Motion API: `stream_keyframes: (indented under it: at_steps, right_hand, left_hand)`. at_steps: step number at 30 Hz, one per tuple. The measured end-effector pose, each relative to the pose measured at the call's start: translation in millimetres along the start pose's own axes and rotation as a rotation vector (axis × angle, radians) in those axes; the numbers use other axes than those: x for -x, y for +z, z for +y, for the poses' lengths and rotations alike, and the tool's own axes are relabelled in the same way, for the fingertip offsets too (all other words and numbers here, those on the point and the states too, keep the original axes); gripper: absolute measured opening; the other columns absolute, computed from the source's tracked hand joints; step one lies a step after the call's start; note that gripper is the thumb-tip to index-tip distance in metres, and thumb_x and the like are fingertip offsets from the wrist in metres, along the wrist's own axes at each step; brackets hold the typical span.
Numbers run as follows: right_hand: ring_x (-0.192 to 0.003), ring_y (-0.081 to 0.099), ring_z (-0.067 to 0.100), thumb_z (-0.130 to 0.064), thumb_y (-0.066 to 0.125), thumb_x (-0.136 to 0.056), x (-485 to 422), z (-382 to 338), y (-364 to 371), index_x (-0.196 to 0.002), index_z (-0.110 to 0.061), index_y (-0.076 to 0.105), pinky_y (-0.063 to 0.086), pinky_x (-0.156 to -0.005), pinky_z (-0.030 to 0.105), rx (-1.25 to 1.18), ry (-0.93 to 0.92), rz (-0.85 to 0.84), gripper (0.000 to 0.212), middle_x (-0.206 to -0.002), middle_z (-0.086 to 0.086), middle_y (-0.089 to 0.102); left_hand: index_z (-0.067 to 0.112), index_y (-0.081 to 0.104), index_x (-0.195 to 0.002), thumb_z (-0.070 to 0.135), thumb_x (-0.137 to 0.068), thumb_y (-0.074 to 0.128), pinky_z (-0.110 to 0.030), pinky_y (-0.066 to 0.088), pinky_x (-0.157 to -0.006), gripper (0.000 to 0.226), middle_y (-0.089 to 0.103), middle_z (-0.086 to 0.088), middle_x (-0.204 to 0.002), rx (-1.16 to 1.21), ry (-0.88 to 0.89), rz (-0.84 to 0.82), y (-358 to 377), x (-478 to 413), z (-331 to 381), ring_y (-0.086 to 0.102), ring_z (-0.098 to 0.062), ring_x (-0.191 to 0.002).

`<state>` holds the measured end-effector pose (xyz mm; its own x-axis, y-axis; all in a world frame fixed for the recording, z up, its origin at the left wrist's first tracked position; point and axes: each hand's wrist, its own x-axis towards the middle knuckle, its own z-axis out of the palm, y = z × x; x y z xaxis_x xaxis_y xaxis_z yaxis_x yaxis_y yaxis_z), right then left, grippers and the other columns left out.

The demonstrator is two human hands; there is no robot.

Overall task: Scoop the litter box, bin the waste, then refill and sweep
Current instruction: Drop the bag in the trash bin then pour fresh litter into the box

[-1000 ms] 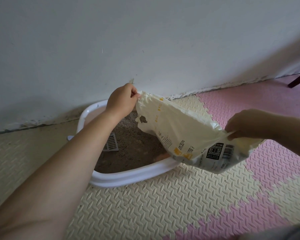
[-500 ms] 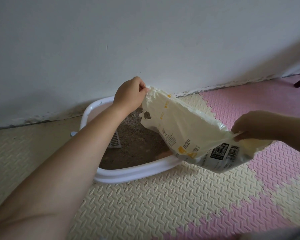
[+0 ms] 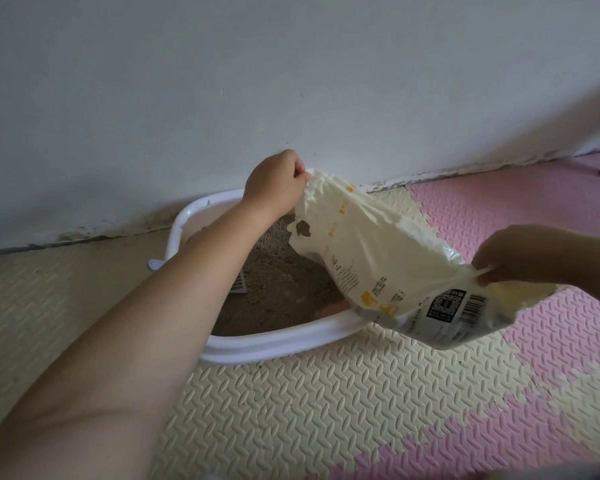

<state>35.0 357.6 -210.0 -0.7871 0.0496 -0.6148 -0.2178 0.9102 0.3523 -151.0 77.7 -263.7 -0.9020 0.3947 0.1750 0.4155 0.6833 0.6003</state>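
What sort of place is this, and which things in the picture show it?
Probably a room in a home, at the corner kept for a cat: a white litter box with brownish litter stands beside a plain wall, on cream and pink foam mats that cover the ground.

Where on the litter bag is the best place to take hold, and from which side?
By its two ends, from above: the left hand pinches the gathered corner near the cutout, the right hand the crumpled edge above the barcode. The litter bag is limp and sags between them, so a mid-body grip would likely fold it.
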Motion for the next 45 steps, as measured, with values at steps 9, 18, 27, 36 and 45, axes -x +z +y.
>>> stream_keyframes:
  at_steps: [9, 18, 27, 36, 45]
  right_hand:
    - [-0.104, 0.055, 0.0, -0.044, 0.048, -0.094, -6, -1, -7, -0.119, -0.035, 0.061, 0.04, -0.095, 0.016, 0.017, -0.017, 0.026, 0.03, -0.115, -0.019, 0.061]
    - [-0.103, 0.056, 0.002, -0.047, 0.049, -0.092, -8, -1, -9, -0.118, -0.035, 0.061, 0.043, -0.096, 0.021, 0.025, -0.026, 0.043, 0.031, -0.113, -0.018, 0.062]
    - [-0.099, 0.057, 0.001, -0.046, 0.05, -0.092, -8, 0, -5, -0.113, -0.034, 0.064, 0.045, -0.093, 0.021, 0.003, -0.026, 0.044, 0.028, -0.109, -0.018, 0.063]
    - [-0.091, 0.057, -0.005, -0.042, 0.049, -0.094, 2, 7, 27, -0.11, -0.035, 0.064, 0.038, -0.081, 0.009, -0.055, -0.042, 0.022, 0.023, -0.102, -0.021, 0.063]
    - [-0.089, 0.055, -0.009, -0.043, 0.051, -0.092, 19, 26, 55, -0.108, -0.04, 0.064, 0.038, -0.086, 0.005, -0.1, -0.07, 0.068, 0.02, -0.098, -0.027, 0.061]
  left_hand:
    - [0.007, 0.059, -0.1, 0.024, -0.096, 0.054, -0.029, 0.038, -0.072, 0.018, 0.062, -0.005, -0.096, 0.009, -0.107, -0.059, 8, 8, -26, 0.054, -0.02, -0.085]
    - [0.008, 0.058, -0.099, 0.024, -0.096, 0.053, -0.03, 0.038, -0.071, 0.017, 0.065, -0.005, -0.096, 0.006, -0.127, -0.04, 13, 8, -31, 0.056, -0.02, -0.086]
    - [0.009, 0.057, -0.098, 0.027, -0.096, 0.054, -0.03, 0.04, -0.072, 0.019, 0.065, -0.005, -0.094, 0.046, -0.118, -0.034, 10, 9, -23, 0.058, -0.021, -0.086]
    - [0.012, 0.059, -0.098, 0.029, -0.093, 0.057, -0.028, 0.042, -0.073, 0.018, 0.065, 0.0, -0.094, 0.075, 0.016, 0.022, 0, 4, 17, 0.058, -0.017, -0.087]
    - [0.017, 0.059, -0.089, 0.029, -0.091, 0.059, -0.014, 0.036, -0.06, 0.012, 0.062, 0.009, -0.076, 0.142, 0.165, 0.04, -15, 8, 74, 0.054, -0.007, -0.069]
